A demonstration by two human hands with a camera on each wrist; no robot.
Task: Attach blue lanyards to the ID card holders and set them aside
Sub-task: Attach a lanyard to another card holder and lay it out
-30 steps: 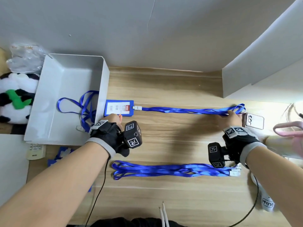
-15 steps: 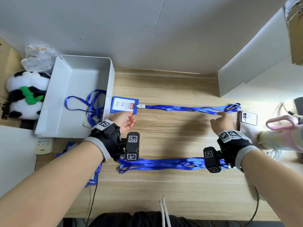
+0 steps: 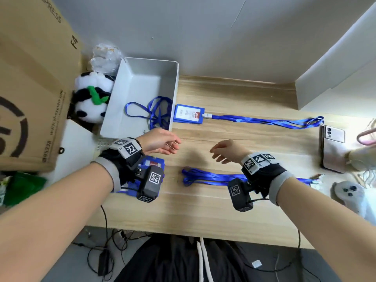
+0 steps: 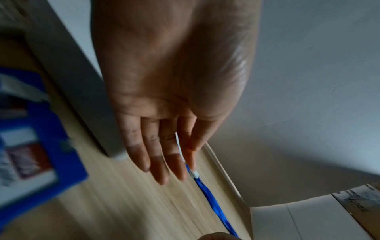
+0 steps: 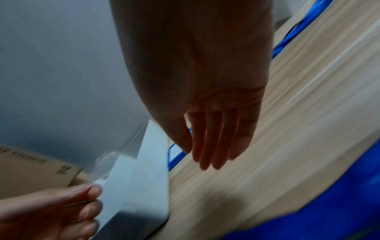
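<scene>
A blue ID card holder (image 3: 188,115) lies flat beside the grey tray, its blue lanyard (image 3: 264,120) clipped on and stretched out to the right. Both hands hover over the table nearer to me and touch neither. My left hand (image 3: 171,144) is empty with straight fingers, as the left wrist view (image 4: 164,168) confirms. My right hand (image 3: 216,154) is also empty and relaxed (image 5: 211,160). A bundle of loose blue lanyards (image 3: 205,177) lies under my right wrist. A stack of blue card holders (image 3: 154,163) sits under my left wrist.
The grey tray (image 3: 142,78) at back left holds another blue lanyard (image 3: 150,110). A cardboard box (image 3: 30,88) and a panda plush (image 3: 91,98) stand left of it. A phone (image 3: 333,147) lies at the right edge. A white board (image 3: 335,74) leans at back right.
My left hand has left the card holder and my right hand the lanyard's far end. Both drew back toward the table's middle. The view swung left.
</scene>
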